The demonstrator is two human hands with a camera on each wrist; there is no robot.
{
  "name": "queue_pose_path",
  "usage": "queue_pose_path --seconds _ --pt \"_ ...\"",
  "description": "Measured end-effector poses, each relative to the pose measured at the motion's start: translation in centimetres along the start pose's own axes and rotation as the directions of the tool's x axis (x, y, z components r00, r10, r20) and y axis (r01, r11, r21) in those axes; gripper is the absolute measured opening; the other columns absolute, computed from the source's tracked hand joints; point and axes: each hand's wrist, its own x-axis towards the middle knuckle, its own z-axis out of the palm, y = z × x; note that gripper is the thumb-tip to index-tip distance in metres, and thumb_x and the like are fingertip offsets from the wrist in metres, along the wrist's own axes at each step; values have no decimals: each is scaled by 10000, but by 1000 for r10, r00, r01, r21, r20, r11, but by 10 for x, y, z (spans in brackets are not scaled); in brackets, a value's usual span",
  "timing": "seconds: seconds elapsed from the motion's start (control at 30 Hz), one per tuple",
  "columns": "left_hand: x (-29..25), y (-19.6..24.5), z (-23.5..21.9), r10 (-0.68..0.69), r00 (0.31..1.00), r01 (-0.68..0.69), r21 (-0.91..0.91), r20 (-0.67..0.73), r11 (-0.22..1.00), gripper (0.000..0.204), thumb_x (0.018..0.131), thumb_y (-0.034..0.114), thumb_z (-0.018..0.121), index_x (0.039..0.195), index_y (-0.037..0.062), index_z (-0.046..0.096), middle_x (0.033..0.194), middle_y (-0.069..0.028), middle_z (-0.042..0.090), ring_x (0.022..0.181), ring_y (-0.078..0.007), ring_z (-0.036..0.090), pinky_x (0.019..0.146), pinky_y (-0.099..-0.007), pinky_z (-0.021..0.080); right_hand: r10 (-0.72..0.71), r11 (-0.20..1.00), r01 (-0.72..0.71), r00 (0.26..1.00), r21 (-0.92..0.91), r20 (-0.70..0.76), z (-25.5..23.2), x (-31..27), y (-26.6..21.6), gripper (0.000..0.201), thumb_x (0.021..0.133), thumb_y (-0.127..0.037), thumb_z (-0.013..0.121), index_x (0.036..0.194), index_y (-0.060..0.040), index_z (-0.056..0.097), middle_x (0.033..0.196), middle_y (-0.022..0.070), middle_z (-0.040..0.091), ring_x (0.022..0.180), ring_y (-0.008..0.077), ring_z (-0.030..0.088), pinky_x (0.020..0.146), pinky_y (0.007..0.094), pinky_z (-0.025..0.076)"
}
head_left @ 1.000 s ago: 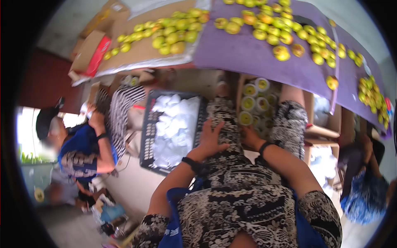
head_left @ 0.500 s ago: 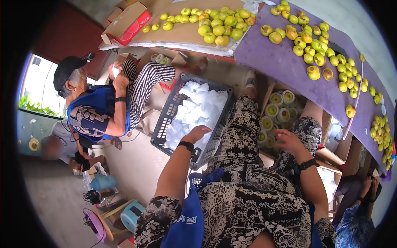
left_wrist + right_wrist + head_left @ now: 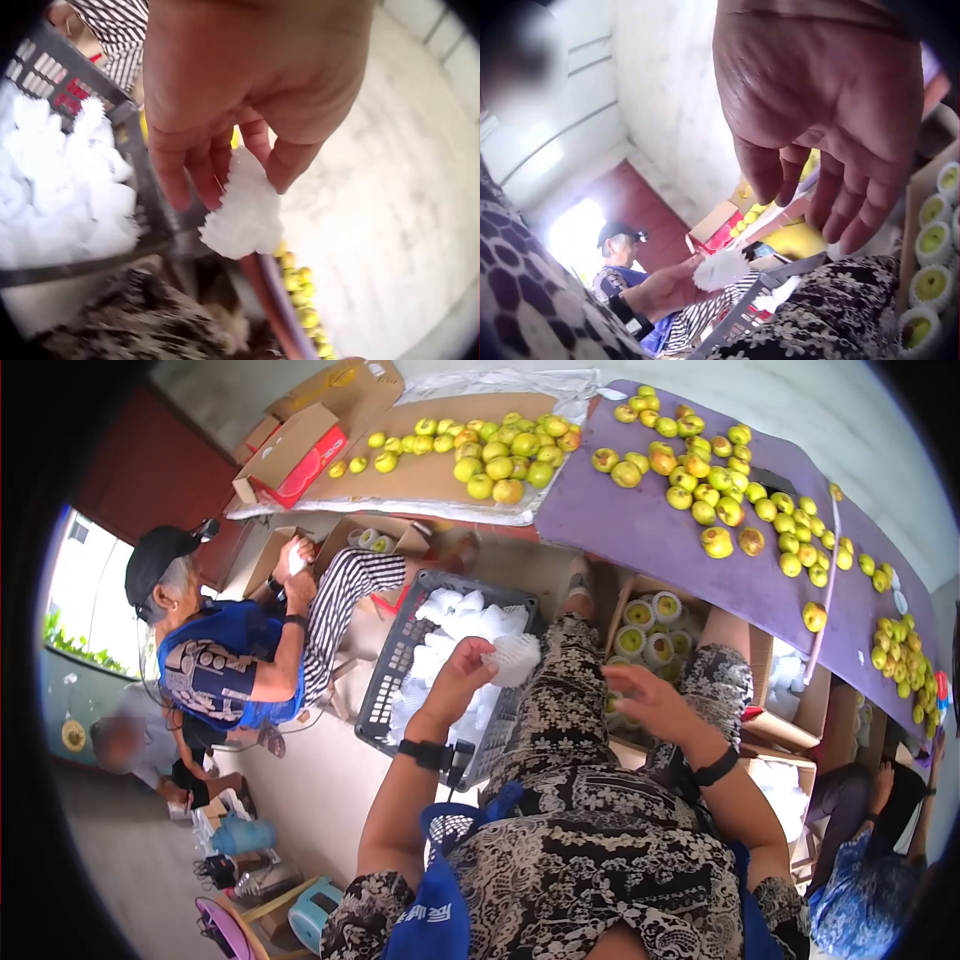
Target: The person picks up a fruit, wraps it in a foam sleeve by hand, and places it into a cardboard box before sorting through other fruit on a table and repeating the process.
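Note:
My left hand (image 3: 455, 685) pinches a white foam fruit net (image 3: 515, 659) between thumb and fingers, above the right side of a dark plastic crate (image 3: 378, 705). In the left wrist view the foam net (image 3: 246, 214) hangs below the fingertips, its edge scalloped. More white foam nets (image 3: 430, 655) fill the crate. My right hand (image 3: 655, 703) is over my lap with loosely bent fingers and nothing in it; the right wrist view shows the same hand (image 3: 825, 112) palm side. Just beyond it, a cardboard box (image 3: 612, 622) holds net-wrapped apples (image 3: 660, 650).
A purple-covered table (image 3: 600, 510) with loose yellow-green apples (image 3: 700, 490) runs across the front. Left of it, more apples (image 3: 510, 455) lie on cardboard. A person in a blue vest (image 3: 225, 650) sits at the left; another person (image 3: 870, 890) is at the right. Boxes (image 3: 780, 730) stand beside my right knee.
My left hand went from my thigh to the crate, and now lifts a foam net from it. My right hand rose from beside the apple box to above my lap.

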Motion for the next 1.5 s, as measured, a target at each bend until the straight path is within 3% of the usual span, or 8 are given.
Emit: queue_pose_path --seconds 0.17,0.43,0.63,0.93,1.1,1.2,1.37,1.5 --pt "-4 38 71 64 961 -41 -89 268 995 346 881 11 616 1168 90 438 1113 -26 585 1030 -113 554 892 -267 439 -220 971 229 969 74 -110 24 6 -69 477 867 -48 637 1325 -84 510 1218 76 524 1134 171 535 922 297 480" --pt "-11 43 114 133 914 -117 -65 383 991 510 802 -7 719 1201 80 414 1125 -54 589 1059 -155 572 919 -318 461 -232 968 251 913 13 -336 6 -11 -50 340 805 64 632 1123 -54 605 1116 29 549 1032 128 555 852 269 490" --pt "-9 41 122 183 965 -218 185 188 958 440 799 -56 679 1166 65 469 1044 -43 597 959 -114 594 839 -285 492 -368 916 402 839 1 -401 8 -17 -51 337 772 62 662 1068 -64 563 1174 36 499 1098 149 519 874 289 487" --pt "-4 34 136 529 849 -514 235 1 825 274 722 -131 585 878 55 458 906 -35 503 789 -102 508 680 -223 425 -327 945 300 895 -132 -304 13 -30 -79 345 774 12 708 1046 -85 519 1246 81 443 1177 192 470 948 331 445" --pt "-20 39 148 400 916 -395 249 32 884 293 740 -177 528 870 56 409 1006 -71 485 845 -100 490 649 -226 505 -706 683 291 498 -670 -503 0 -27 -70 273 668 21 712 866 -49 539 1142 147 539 1078 304 541 890 383 458" --pt "-24 40 157 449 870 -493 374 204 786 288 762 -174 553 869 55 415 1000 -75 483 819 -115 510 664 -229 522 -727 669 307 459 -677 -510 -3 -29 -72 289 652 43 685 904 -41 572 1148 149 538 1087 311 540 891 391 463" --pt "-19 45 152 72 952 -33 -132 298 991 446 972 392 519 1206 46 366 1178 -118 533 1066 -203 589 884 -381 499 -724 681 456 534 -573 -436 -3 -34 -72 326 690 66 655 994 -50 653 1167 136 539 1074 300 555 857 367 484" --pt "-9 53 159 -28 953 101 -228 302 968 448 956 278 567 1283 43 371 1210 -131 545 1086 -201 578 925 -376 477 -687 708 517 662 -481 -300 3 -34 -80 339 739 68 649 1034 -84 717 1192 127 549 1033 272 581 828 327 500"
